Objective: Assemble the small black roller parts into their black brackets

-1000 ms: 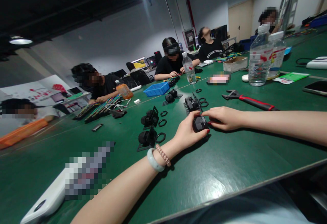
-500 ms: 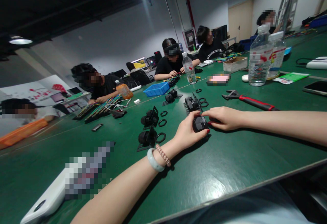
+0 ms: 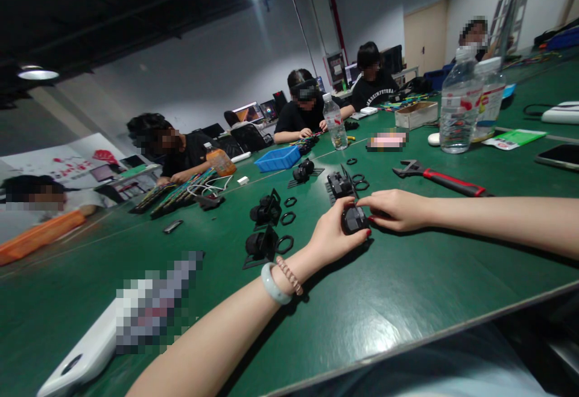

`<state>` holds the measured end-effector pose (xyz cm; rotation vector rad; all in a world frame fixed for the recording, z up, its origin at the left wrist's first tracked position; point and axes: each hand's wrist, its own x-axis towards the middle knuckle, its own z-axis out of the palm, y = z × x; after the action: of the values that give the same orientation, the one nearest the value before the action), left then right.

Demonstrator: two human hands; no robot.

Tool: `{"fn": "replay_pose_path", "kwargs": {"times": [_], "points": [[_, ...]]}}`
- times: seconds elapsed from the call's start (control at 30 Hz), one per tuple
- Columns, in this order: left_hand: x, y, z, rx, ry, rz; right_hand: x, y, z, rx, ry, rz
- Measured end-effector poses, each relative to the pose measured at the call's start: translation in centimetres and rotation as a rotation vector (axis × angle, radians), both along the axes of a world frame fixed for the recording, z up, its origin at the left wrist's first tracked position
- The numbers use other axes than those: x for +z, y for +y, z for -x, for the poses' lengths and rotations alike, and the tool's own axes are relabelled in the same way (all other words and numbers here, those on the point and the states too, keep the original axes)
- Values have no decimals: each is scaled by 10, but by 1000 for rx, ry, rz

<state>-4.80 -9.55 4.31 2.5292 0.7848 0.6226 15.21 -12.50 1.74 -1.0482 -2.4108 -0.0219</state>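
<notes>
Gripping black part [image 3: 354, 221] w/ L hand [image 3: 332, 229], near and far sides both; at its right edge w/ R hand [image 3: 397, 209], pinching or just touching, can't tell. Located on or just above green table [image 3: 434, 285], near another black assembly [image 3: 339, 184]. Prob. adjusting by hand; likely calling next for steady L hold, fine R finger work.

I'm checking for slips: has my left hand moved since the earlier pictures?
No, your left hand shows no visible shift against the wrench on the table, still holding the black part.

Cropped phone [image 3: 560, 155], held part [image 3: 354, 221] partly hidden
</notes>
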Motion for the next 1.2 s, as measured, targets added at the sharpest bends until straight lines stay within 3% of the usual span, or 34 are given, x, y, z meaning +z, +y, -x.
{"fn": "replay_pose_path", "kwargs": {"times": [1.2], "points": [[-1,1,0,-1,11,-24,1,0,0,-9,-27,-1]]}}
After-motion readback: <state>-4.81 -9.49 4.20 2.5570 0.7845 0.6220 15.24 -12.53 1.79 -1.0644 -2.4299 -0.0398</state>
